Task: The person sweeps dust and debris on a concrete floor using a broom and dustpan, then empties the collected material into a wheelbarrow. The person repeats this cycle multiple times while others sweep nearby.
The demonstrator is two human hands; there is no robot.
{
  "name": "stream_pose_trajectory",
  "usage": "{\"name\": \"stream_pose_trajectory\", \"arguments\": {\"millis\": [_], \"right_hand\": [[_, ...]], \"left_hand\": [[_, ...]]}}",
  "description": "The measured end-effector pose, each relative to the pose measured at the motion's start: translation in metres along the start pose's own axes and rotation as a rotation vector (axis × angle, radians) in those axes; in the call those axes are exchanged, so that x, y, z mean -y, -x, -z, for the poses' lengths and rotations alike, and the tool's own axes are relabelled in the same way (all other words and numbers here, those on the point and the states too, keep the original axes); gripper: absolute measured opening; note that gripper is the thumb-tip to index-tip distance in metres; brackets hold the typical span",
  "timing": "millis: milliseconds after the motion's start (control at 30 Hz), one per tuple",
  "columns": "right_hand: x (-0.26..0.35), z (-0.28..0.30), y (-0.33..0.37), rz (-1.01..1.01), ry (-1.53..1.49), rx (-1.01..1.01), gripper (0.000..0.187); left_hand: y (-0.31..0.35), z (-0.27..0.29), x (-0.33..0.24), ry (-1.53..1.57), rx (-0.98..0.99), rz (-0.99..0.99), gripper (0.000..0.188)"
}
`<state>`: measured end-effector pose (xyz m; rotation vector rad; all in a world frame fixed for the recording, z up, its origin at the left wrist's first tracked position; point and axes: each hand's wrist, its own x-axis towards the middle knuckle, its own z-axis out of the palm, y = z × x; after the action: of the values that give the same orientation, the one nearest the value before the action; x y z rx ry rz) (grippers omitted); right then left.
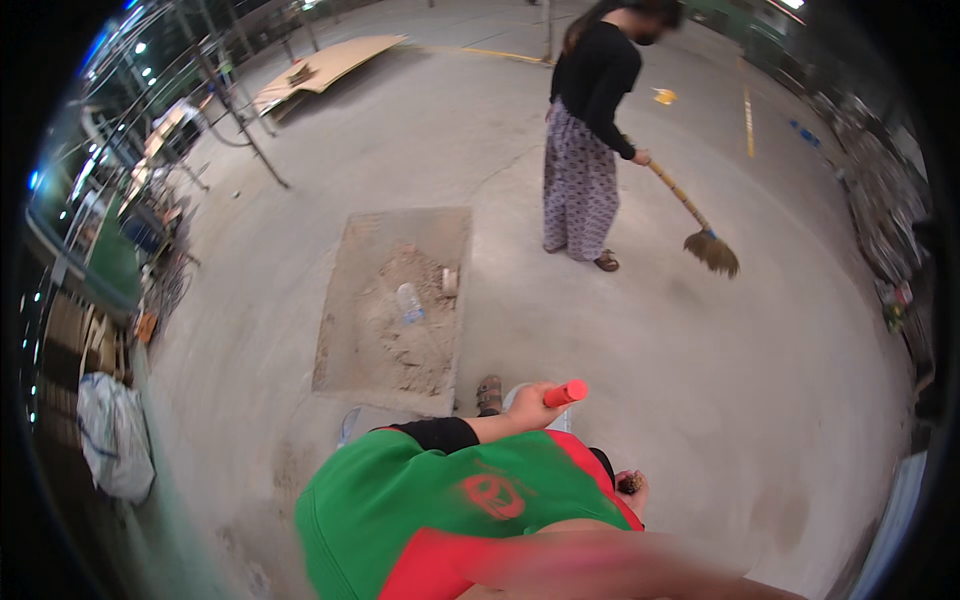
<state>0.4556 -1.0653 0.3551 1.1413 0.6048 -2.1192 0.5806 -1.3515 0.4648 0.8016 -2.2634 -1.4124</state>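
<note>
My left hand [527,407], beyond a black sleeve, is wrapped round a red cylindrical grip [567,393]; what the grip belongs to is mostly hidden. Lower and to the right, beside my green and red top [450,490], my right hand [640,492] is curled round a small dark, yellow-flecked thing [628,484] that I cannot make out. Ahead of me lies a large shallow rectangular pan [345,300] with heaped brown dirt [415,345]. On the dirt are a clear plastic bottle [409,302] and a pale roll-shaped piece [449,282].
Another person [590,140] stands ahead, holding a long-handled broom [690,205] low over the concrete floor [700,380]. A tan board [330,68] lies at the far left. Frames and a white sack [115,440] line the left; wrapped bundles [885,200] line the right.
</note>
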Motion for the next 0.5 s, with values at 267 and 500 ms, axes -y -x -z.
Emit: {"name": "stream_pose_trajectory", "arguments": {"millis": [267, 500], "right_hand": [[0.004, -0.001, -0.003, 0.002, 0.02, -0.07, 0.014], [-0.002, 0.005, 0.009, 0.025, -0.037, -0.024, 0.015]], "left_hand": [[0.007, 0.003, 0.003, 0.055, -0.139, -0.131, 0.023], [0.017, 0.011, -0.008, 0.005, 0.012, -0.032, 0.031]]}}
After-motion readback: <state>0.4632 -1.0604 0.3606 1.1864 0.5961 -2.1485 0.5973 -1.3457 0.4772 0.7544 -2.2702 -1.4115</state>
